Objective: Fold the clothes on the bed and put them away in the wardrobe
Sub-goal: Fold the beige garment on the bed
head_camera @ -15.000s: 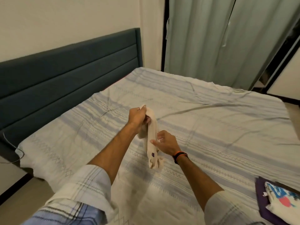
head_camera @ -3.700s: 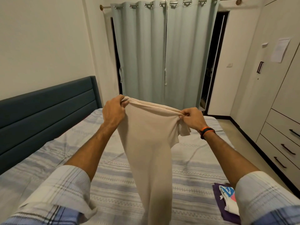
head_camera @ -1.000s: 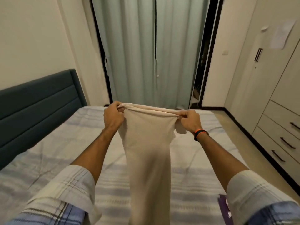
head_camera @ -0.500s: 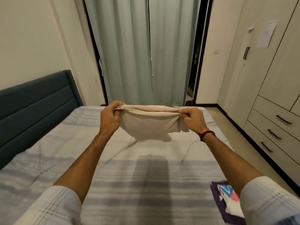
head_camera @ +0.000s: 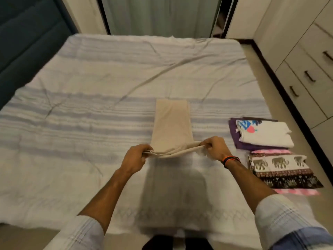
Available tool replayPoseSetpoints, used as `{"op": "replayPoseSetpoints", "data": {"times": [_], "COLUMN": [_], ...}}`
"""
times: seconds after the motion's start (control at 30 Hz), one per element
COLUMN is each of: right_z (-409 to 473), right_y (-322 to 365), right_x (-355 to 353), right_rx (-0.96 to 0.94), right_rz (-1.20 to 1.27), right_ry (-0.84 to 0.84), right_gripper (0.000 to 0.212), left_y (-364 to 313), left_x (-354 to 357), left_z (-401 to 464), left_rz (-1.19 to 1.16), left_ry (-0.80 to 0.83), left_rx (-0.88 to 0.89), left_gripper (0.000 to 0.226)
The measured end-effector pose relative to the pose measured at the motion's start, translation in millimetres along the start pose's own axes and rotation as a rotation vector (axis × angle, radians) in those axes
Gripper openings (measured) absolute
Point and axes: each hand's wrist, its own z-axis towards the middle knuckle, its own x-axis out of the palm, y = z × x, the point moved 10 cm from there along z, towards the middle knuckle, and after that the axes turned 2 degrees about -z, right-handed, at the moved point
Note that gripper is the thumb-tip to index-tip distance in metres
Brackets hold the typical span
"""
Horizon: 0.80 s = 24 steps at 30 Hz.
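Beige garment (head_camera: 172, 123): laid lengthwise on bed (head_camera: 90, 123)
Near edge: pinched by left hand (head_camera: 134, 158), right hand (head_camera: 216, 148)

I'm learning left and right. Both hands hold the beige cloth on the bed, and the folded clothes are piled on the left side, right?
Nearly. Both hands do hold the beige cloth, left hand and right hand, but the head view shows the folded clothes on the right side of the bed.

Dark blue padded headboard (head_camera: 27, 44) runs along the bed's left side, pale green curtains (head_camera: 160, 15) hang just past the bed's far edge.
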Motion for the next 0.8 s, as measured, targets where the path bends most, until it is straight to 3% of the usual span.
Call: {"op": "replayPoseSetpoints", "data": {"times": [0.2, 0.5, 0.8], "right_z": [-53.9, -109.9, -159.2], "right_y": [-31.9, -45.2, -64.3], "right_x": [77.6, 130.4, 185.1], "right_rx": [0.063, 0.044, -0.003], "right_rz": [-0.038, -0.037, -0.149], "right_ry": [0.098, 0.091, 0.168], "right_gripper": [0.030, 0.020, 0.040], "left_y": [40.5, 61.4, 80.6], "left_x": [60.7, 115.1, 167.2], "left_z": [-65.4, -133.8, -188.8], "left_rz": [0.056, 0.206, 0.272], "left_ry": [0.148, 0.258, 0.283], "left_rx": [-0.088, -0.148, -0.140], "left_gripper": [0.035, 0.037, 0.045]}}
